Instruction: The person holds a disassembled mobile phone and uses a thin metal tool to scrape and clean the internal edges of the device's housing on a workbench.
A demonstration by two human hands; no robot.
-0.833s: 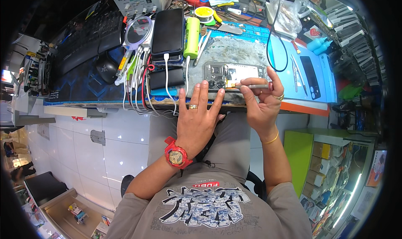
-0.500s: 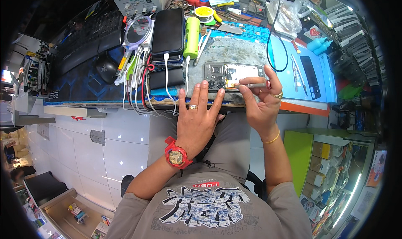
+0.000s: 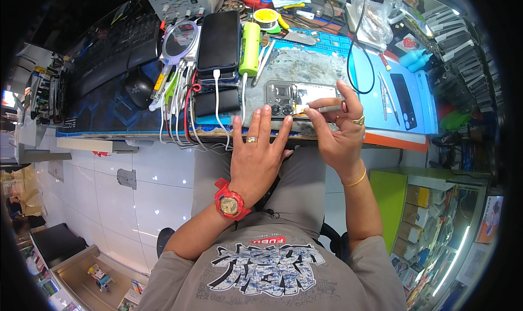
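An opened smartphone (image 3: 317, 94) lies on the worn grey work mat, its back off, with dark camera rings at the left end and a pale battery area. My left hand (image 3: 257, 155) is spread flat by the bench edge, its fingertips at the phone's lower left side and nothing gripped. Between thumb and fingers, my right hand (image 3: 342, 139) pinches a slim grey screwdriver (image 3: 328, 109) with a reddish end. The screwdriver slants over the phone's lower middle; its tip is too small to tell whether it touches.
Left of the phone stand a dark phone (image 3: 218, 41) with a white cable, a green cylindrical device (image 3: 250, 48) and a black wallet-like block (image 3: 217, 102). A black cable (image 3: 350, 52) loops down at the right. Beyond it, a dark back panel (image 3: 403, 100) and tweezers (image 3: 389, 97) rest on blue.
My right hand has shifted very slightly, and the screwdriver is tilted a little more, its reddish end higher and further left. My left hand and the phone have stayed put.
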